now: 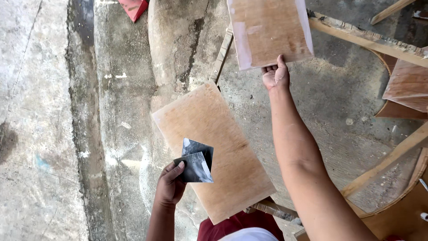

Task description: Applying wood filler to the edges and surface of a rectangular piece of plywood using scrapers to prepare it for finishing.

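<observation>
Rough, stained concrete floor everywhere below, grey and streaked. Nearest, at six o'clock: left hand, its grip closed with thumb and fingers pinched on a folded dark sheet of sandpaper. Just beneath the sheet, running from ten o'clock down to five o'clock: a rectangular plywood board, tilted across a thin wooden strip. Farther out, at about one o'clock: right hand at the end of an outstretched arm, grip closed on the lower edge of a second plywood panel, pale along its sides. Off at three o'clock: curved plywood pieces and long wooden battens. Farthest, at twelve o'clock by the top edge: a red object, partly cut off.
</observation>
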